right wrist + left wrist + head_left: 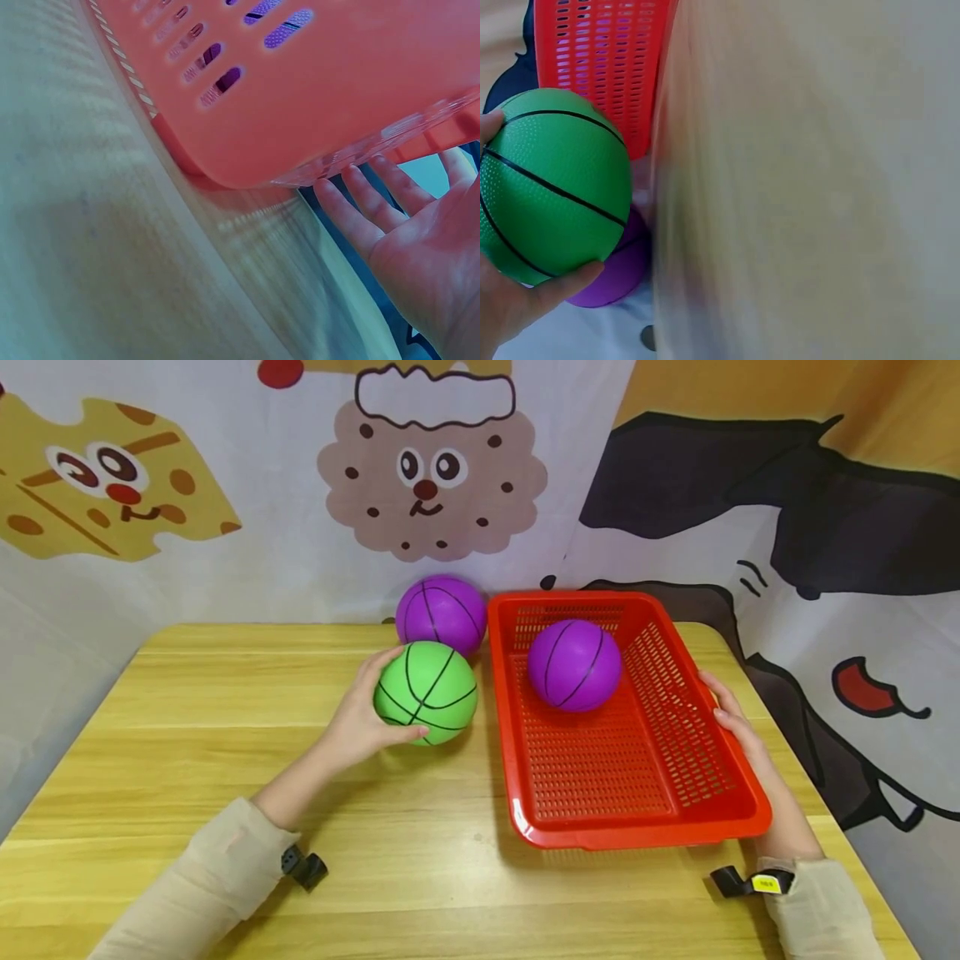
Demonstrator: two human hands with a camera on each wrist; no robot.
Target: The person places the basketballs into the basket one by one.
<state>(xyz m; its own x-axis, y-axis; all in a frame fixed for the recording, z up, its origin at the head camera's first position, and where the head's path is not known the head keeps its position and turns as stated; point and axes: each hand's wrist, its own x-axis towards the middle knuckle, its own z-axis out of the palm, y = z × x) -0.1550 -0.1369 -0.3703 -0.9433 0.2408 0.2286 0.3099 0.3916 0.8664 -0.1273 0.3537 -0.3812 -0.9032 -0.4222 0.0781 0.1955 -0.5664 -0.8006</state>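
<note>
My left hand (358,718) grips a green ball (426,693) with black basketball lines, thumb on the near side and fingers round the far left. In the left wrist view, the green ball (555,187) hangs close over the table. Behind it sits a purple ball (442,610), partly covered in the head view. A red plastic basket (600,832) with slotted walls stands to the right, a second purple ball (574,665) lying inside toward its back. Along the basket's right rim, my right hand (742,735) touches the outside with extended fingers (364,199).
A light wooden table (187,718) carries everything. Behind it hangs a cloth (277,527) printed with cartoon figures, close to the table's back edge. Black wrist cameras (303,867) sit over beige sleeves (202,885).
</note>
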